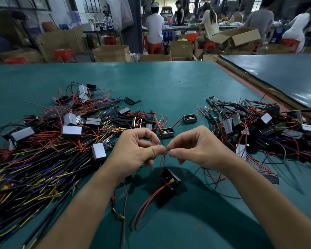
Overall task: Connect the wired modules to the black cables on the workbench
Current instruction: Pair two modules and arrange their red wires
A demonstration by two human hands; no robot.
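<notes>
1. We see the task's thing, a small black open-topped plastic module (170,179), tilted, with a yellow part showing inside. It is low centre, just below the hands. We cannot tell whether it hangs or touches the bench.
2. Thin red and black leads (163,159) rise from it to the fingertips. Two long red wires (145,205) trail from it toward us over the mat.
3. Left hand (136,151): thumb and forefinger pinch narrowly on the leads, other fingers curled.
4. Right hand (197,150): same pinch, its tips meeting the left's at the lead ends. We cannot tell which lead each holds.
5. On the left, a big heap of black cables with yellow and purple wire ends (34,173) runs under the left forearm. Silver-grey metal-cased modules (71,131) lie on it.
6. Two more black open modules lie just beyond the hands, the nearer (167,132) and the farther (190,118), apart from each other.
7. On the right, a tangled pile of modules and red, black and purple wires (262,126) lies near the right hand, not touching it.
8. Short black tube pieces (132,101) lie beyond the left heap, and a red wire scrap (196,227) lies beside the right forearm.
9. The green-matted bench (169,81) carries all this, with a dark-topped second bench (285,74) at the right.
10. Behind are people on red plastic stools (155,48) and brown cardboard boxes (111,53).
11. In the way: the fingertips hide the lead ends.
</notes>
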